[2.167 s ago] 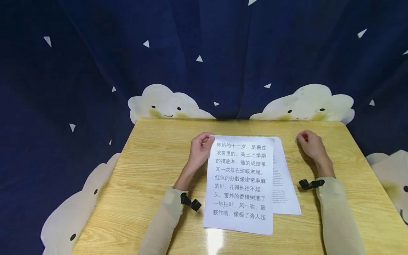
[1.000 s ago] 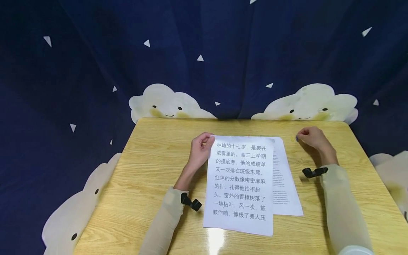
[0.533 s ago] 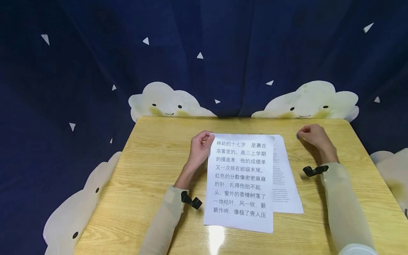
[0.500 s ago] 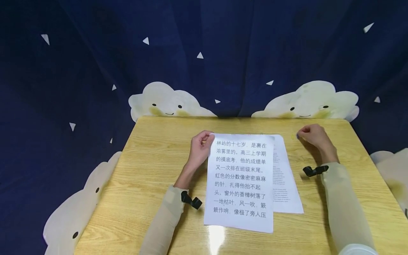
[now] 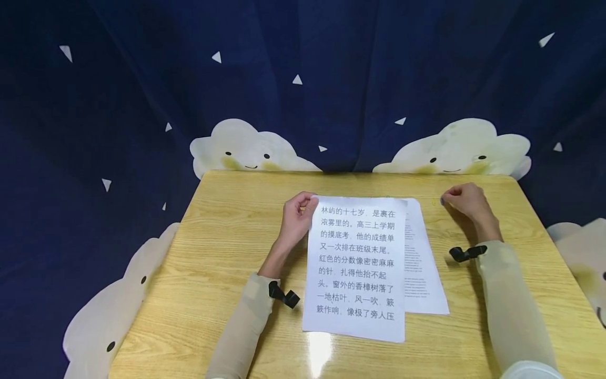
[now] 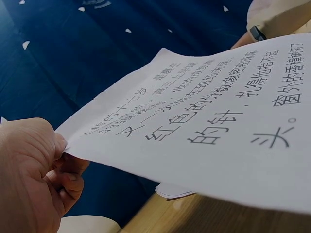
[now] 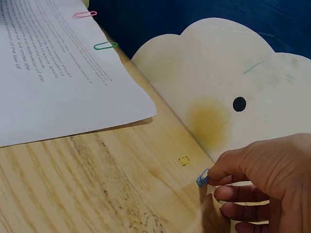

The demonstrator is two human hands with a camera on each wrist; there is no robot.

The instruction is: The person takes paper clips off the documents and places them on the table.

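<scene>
In the head view my left hand holds the top left corner of a sheet of paper printed with large Chinese characters. The left wrist view shows that sheet tilted, its corner pinched between thumb and fingers. At the right, my right hand pinches a small blue paper clip between thumb and forefinger, low over the table's back edge. Beside it lies a yellow paper clip. Partly covered by the large-print sheet is another sheet of paper with small English print.
A pink paper clip and a green paper clip sit at the far edge of the small-print sheet. The wooden table ends at a dark blue curtain with white clouds.
My right hand has shifted slightly right and back since the oldest frame, and the blue paper clip now shows at its fingertips. The left hand keeps its hold. The head view has tilted slightly.
</scene>
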